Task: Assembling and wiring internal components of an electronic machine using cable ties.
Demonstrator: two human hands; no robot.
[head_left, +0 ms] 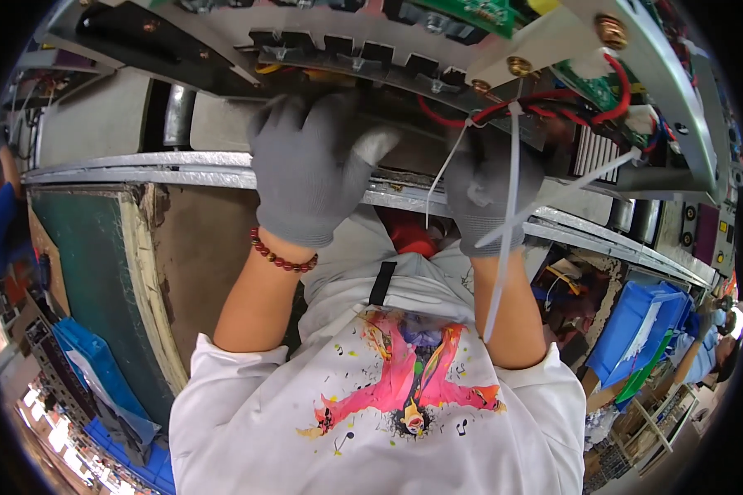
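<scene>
My left hand [309, 169], in a grey knit glove with a beaded bracelet at the wrist, reaches to the lower near edge of an open metal chassis [487, 70]. Its thumb stands away from the fingers; the fingertips are in shadow at the edge, and nothing shows in its grasp. My right hand [491, 186], gloved alike, is below a bundle of red and black wires [545, 107] at the chassis's right side. Its fingers are partly hidden and blurred. Long white cable ties [510, 190] hang from the wires across that hand.
Under the chassis runs a roller conveyor with a metal rail [198, 169] and a roller [178, 115]. A green board [82, 256] stands at left. Blue bins [636, 330] sit at lower right. Other people are at the far left and far right.
</scene>
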